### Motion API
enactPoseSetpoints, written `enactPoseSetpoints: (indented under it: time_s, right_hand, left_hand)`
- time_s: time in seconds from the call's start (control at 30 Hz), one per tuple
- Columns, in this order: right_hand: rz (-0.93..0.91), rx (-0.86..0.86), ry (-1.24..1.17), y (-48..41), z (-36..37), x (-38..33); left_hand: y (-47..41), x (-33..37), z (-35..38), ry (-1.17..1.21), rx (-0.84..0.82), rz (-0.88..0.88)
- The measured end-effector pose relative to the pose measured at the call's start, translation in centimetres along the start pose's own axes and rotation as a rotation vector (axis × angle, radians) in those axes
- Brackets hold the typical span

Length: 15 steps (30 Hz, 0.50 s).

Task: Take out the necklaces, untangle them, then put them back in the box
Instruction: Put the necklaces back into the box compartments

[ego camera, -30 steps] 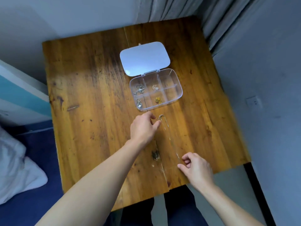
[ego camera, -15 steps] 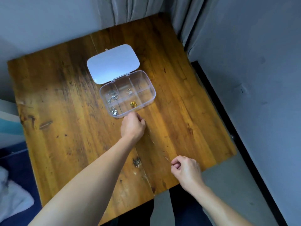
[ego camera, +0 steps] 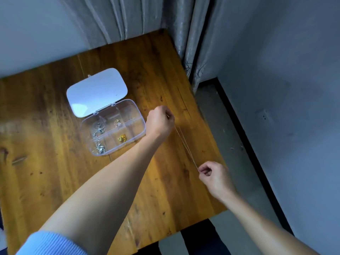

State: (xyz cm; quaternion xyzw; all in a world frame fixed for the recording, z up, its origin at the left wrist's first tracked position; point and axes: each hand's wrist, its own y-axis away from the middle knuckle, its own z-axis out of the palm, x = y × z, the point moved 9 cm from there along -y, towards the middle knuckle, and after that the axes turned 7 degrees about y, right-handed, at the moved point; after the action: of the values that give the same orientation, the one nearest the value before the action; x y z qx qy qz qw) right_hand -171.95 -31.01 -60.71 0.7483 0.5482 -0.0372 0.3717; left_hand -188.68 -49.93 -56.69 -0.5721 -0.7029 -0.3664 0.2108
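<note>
Moved right of the clear plastic compartment box (ego camera: 114,127), left hand (ego camera: 159,122) and right hand (ego camera: 214,176) fingers pinch a thin silver chain necklace (ego camera: 185,144) taut above the wooden surface (ego camera: 55,162).

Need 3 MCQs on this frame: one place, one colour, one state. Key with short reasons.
1. Where is the chain?
A. In the box
B. Stretched between both hands
C. On the floor

2. Colour of the piece in the box's near middle compartment?
A. Gold
B. Red
C. Blue

3. The lid is:
A. Shut
B. Detached
C. Open, hinged back

Key: B, the left hand and right hand each pinch an end; A, the gold piece shows through the clear wall; C, it lies flat behind the compartments.
</note>
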Motion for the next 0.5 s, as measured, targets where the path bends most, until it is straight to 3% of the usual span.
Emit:
enactPoseSetpoints:
  time_s: [0.5]
  right_hand:
    - [-0.184, -0.029, 0.168, -1.8, 0.4, 0.1]
  left_hand:
    - [-2.9, 0.2, 3.3, -0.141, 0.033, 0.027]
